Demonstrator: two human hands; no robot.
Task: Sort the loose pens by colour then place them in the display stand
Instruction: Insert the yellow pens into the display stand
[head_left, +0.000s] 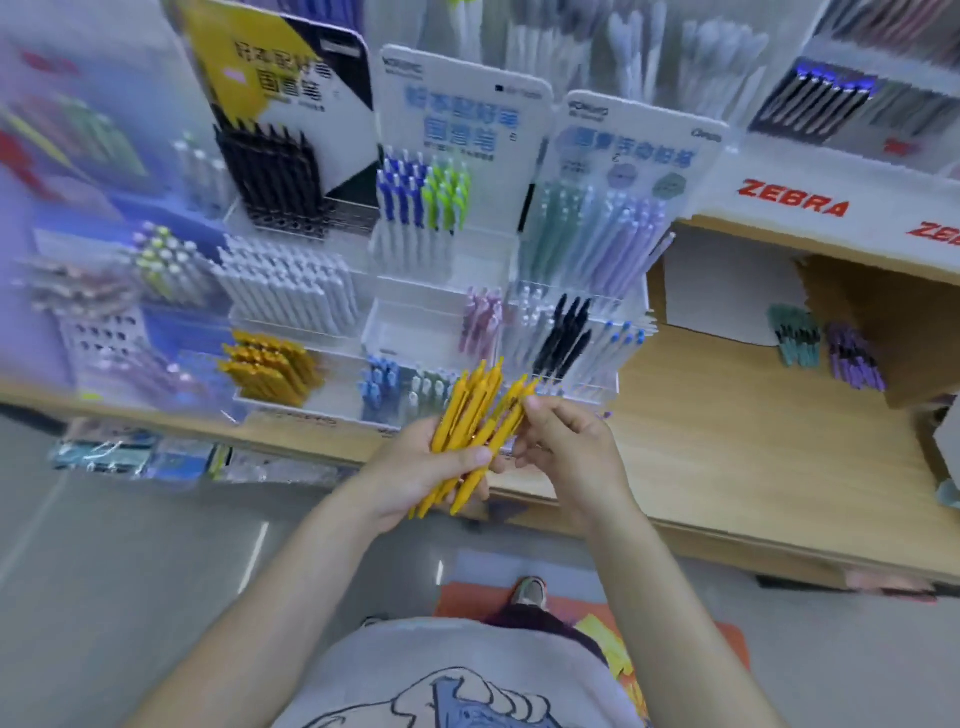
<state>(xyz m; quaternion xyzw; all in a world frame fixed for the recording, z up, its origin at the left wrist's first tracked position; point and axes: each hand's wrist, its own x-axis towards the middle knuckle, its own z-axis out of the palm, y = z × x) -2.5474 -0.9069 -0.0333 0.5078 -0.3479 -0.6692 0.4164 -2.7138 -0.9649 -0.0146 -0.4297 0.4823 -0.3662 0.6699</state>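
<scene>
Yellow pens (470, 434) – bunched in left hand (415, 475), fingers and thumb curled round the bundle, held in front of the display stand (431, 332) above the shelf edge (727, 525). Right hand (566, 447) pinching the top of one pen on the right side of the bunch, fingertips closed on it. Long axes roughly parallel, running lower-left to upper-right; upper ends aimed at the stand, lower ends poking out below the left palm. Which end is clicker and which tip – cannot tell, too blurred.

Step, as judged: colour sorting done for yellow, bundle being squared up or one pen singled out before insertion. Matching yellow compartment (267, 366) sits lower left on the stand, already part full. Next move probably calls for shifting left, swinging the axes to match the pens lying there, feeding in without fanning the bunch. Teal pens (795, 335) and purple pens (854, 358) lie loose on the shelf at right, likely next.
</scene>
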